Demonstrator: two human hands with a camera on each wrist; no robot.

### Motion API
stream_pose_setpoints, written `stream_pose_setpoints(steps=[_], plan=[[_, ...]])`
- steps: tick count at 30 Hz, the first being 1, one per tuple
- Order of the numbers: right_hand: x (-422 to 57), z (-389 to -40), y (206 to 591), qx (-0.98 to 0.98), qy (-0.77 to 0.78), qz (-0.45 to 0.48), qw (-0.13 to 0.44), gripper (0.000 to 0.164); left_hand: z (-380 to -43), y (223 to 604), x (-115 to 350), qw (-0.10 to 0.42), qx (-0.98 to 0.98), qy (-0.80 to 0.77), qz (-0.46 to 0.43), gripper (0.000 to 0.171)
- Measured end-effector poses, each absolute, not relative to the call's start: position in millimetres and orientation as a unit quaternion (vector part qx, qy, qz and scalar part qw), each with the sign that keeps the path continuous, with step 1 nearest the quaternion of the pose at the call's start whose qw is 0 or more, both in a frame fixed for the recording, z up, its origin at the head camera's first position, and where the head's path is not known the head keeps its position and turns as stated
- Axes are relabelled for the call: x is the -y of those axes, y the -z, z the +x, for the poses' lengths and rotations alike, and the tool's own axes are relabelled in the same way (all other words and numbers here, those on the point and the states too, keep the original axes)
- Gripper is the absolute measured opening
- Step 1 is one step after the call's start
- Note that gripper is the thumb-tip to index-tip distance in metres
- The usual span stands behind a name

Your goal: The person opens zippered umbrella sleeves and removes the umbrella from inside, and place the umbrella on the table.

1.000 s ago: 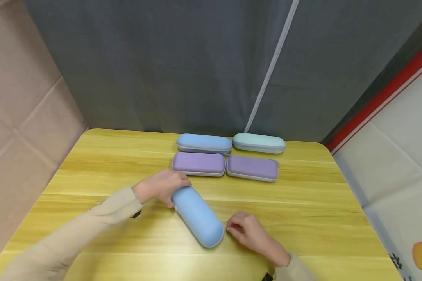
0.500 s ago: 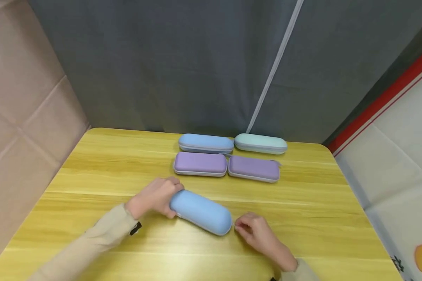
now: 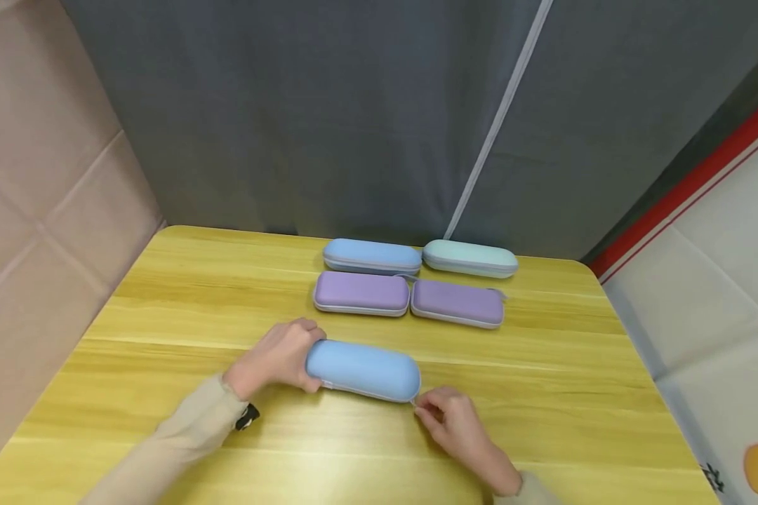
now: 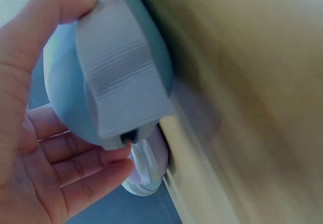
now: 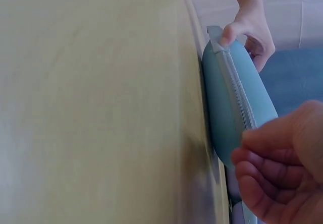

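A light blue zippered pencil case [image 3: 363, 372] lies almost crosswise on the table, a grey zipper [image 5: 236, 85] running along its near side. My left hand [image 3: 283, 356] grips its left end, thumb at the near side and fingers over the far side. In the left wrist view a grey fabric strap [image 4: 121, 67] covers that end, close under the thumb. At the case's front right corner my right hand [image 3: 460, 424] pinches the small zipper pull [image 3: 413, 402] between thumb and curled index finger. The pull is mostly hidden by the fingertips.
Behind the held case, two purple cases [image 3: 361, 293] lie side by side. Farther back are another blue case [image 3: 371, 255] and a mint green case [image 3: 470, 257], near the far edge of the wooden table [image 3: 196, 301]. A dark grey curtain [image 3: 303, 126] hangs behind.
The blue pencil case has turned from a diagonal to nearly crosswise, its right end swinging away from me. My right hand has stayed at that end; my left keeps its grip.
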State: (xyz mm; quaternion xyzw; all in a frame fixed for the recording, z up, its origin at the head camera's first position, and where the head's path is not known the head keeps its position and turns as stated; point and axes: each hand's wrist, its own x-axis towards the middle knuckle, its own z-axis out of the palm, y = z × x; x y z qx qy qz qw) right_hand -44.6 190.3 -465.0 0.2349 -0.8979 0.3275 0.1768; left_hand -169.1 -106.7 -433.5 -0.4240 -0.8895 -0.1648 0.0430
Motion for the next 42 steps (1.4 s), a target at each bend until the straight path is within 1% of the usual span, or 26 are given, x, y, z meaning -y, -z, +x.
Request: stream_pose_setpoints(steps=[5, 10, 13, 17, 20, 26, 29, 36, 42], plan=[[-182, -45, 468, 0.895, -0.332, 0.212, 0.206, 0.023, -161, 439, 110, 0.066, 0.897, 0.177, -0.399, 0.065], [-171, -47, 470, 0.894, -0.336, 0.211, 0.208, 0.021, -156, 445, 114, 0.084, 0.898, 0.210, -0.377, 0.068], [-163, -49, 471, 0.894, -0.329, 0.210, 0.221, 0.020, -155, 451, 116, 0.071, 0.899, 0.249, -0.354, 0.068], [-151, -52, 471, 0.896, -0.303, 0.207, 0.251, 0.021, -153, 455, 119, 0.041, 0.897, 0.303, -0.320, 0.071], [-144, -53, 470, 0.897, -0.299, 0.194, 0.261, 0.022, -152, 455, 122, 0.023, 0.890, 0.331, -0.314, 0.073], [-138, -55, 469, 0.901, -0.309, 0.160, 0.259, 0.021, -152, 452, 126, 0.004, 0.879, 0.345, -0.329, 0.070], [-133, -56, 470, 0.904, -0.306, 0.160, 0.253, 0.019, -152, 451, 127, -0.004, 0.883, 0.339, -0.325, 0.071], [-106, -62, 466, 0.907, -0.285, 0.193, 0.241, 0.018, -150, 449, 126, -0.010, 0.887, 0.335, -0.317, 0.071], [-84, -67, 460, 0.921, -0.251, 0.217, 0.203, 0.017, -150, 450, 126, -0.007, 0.888, 0.332, -0.319, 0.070]])
